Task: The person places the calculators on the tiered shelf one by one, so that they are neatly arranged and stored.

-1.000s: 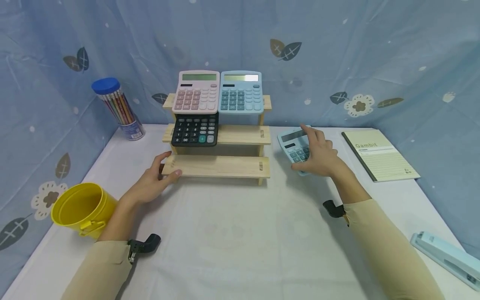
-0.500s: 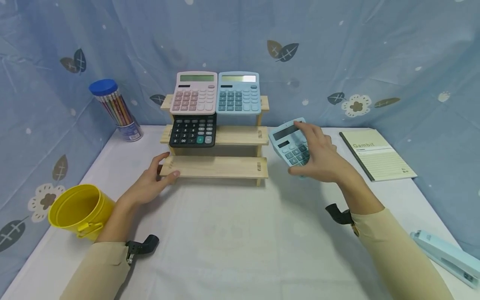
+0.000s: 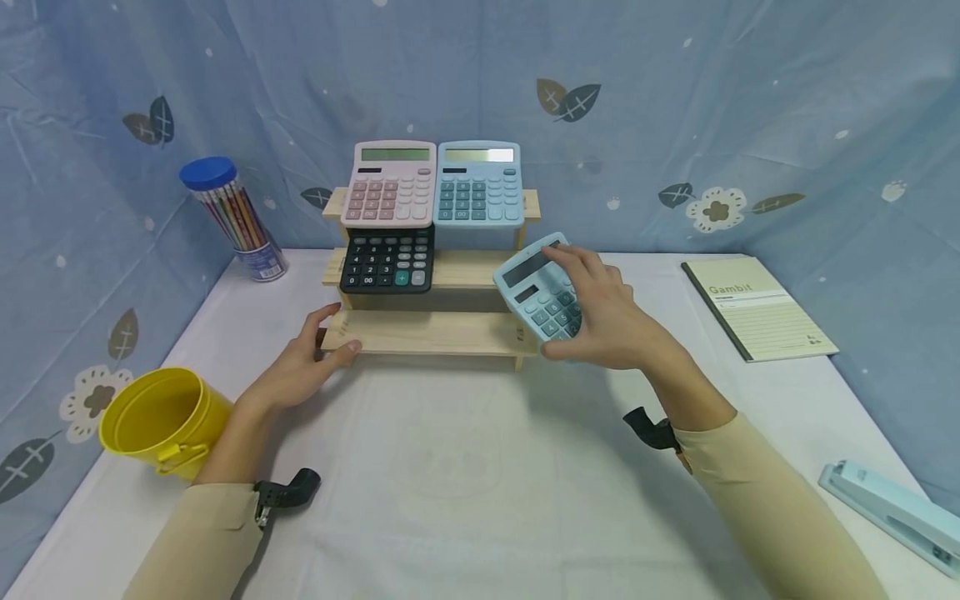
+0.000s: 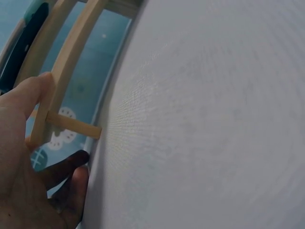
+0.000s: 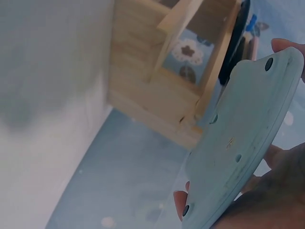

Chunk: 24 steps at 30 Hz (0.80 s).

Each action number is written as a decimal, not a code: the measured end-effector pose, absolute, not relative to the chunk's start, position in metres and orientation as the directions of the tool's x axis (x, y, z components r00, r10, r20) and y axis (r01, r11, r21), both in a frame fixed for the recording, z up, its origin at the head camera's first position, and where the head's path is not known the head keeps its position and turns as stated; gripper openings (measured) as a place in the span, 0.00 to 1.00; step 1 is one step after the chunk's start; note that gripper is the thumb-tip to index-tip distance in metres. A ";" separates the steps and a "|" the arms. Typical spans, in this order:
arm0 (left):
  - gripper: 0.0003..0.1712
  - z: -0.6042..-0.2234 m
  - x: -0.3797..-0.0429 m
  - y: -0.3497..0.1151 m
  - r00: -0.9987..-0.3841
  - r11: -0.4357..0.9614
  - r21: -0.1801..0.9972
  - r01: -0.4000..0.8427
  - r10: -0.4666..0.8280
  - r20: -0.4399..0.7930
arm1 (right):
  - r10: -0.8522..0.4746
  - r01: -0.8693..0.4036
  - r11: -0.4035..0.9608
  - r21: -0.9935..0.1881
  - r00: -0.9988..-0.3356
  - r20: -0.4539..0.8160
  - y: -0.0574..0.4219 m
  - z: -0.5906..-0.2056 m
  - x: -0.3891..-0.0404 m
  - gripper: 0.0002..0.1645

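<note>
My right hand (image 3: 611, 312) grips a light blue calculator (image 3: 531, 287) by its edges, thumb on the near side and fingers on the far side. Tilted, it overlaps the right end of a three-tier wooden shelf (image 3: 427, 332). Its pale underside with small round feet faces the right wrist view. My left hand (image 3: 303, 367) holds the bottom tier's left end, thumb (image 4: 40, 86) on the front edge. On the top tier stand a pink calculator (image 3: 390, 187) and another blue calculator (image 3: 478, 187), side by side. A black calculator (image 3: 386, 262) leans on the middle tier's left half.
At the left stand a yellow bucket (image 3: 213, 417) and a tub of pencils (image 3: 240, 221) with a blue lid. On the right lie a notebook (image 3: 757, 308) and a light blue stapler (image 3: 892, 508). A patterned blue cloth (image 3: 675, 125) hangs behind the white tabletop (image 3: 450, 483).
My right hand has lifted the blue calculator off the tabletop and carried it left to the shelf's right end. My left hand stays at the shelf's left end.
</note>
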State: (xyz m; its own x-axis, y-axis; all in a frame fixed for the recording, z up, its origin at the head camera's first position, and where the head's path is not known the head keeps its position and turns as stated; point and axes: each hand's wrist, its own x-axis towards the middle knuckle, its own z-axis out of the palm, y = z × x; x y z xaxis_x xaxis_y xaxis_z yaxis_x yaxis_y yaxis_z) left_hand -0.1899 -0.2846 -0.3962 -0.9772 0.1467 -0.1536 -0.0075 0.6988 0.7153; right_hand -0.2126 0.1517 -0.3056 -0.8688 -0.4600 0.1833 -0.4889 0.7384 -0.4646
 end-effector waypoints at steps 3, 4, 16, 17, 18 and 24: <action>0.53 -0.396 -0.190 -0.283 -0.977 0.699 0.715 -0.014 0.144 -0.160 | -0.479 -0.507 0.735 -0.450 -0.858 0.185 0.143 -0.306 -0.212 0.66; 0.53 -0.396 -0.189 -0.283 -0.976 0.700 0.714 -0.017 0.143 -0.163 | -0.484 -0.512 0.734 -0.447 -0.855 0.186 0.140 -0.306 -0.212 0.66; 0.53 -0.398 -0.189 -0.284 -0.977 0.710 0.704 -0.014 0.141 -0.163 | -0.511 -0.543 0.722 -0.428 -0.836 0.198 0.103 -0.308 -0.216 0.63; 0.53 -0.398 -0.189 -0.284 -0.976 0.710 0.704 -0.016 0.141 -0.164 | -0.511 -0.544 0.722 -0.428 -0.836 0.200 0.101 -0.308 -0.217 0.62; 0.53 -0.398 -0.189 -0.284 -0.976 0.709 0.705 -0.014 0.142 -0.162 | -0.510 -0.543 0.724 -0.427 -0.837 0.199 0.098 -0.308 -0.219 0.61; 0.53 -0.396 -0.189 -0.284 -0.977 0.711 0.703 -0.016 0.139 -0.163 | -0.491 -0.524 0.739 -0.424 -0.850 0.194 0.086 -0.305 -0.228 0.57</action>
State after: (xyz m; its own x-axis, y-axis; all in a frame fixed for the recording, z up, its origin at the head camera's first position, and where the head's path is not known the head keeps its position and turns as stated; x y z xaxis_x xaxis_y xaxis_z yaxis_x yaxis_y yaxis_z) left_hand -0.1892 -0.2838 -0.3964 -0.9768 0.1392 -0.1627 -0.0158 0.7112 0.7029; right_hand -0.2282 0.0860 -0.3050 -0.8495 -0.4906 0.1939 -0.5236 0.7392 -0.4235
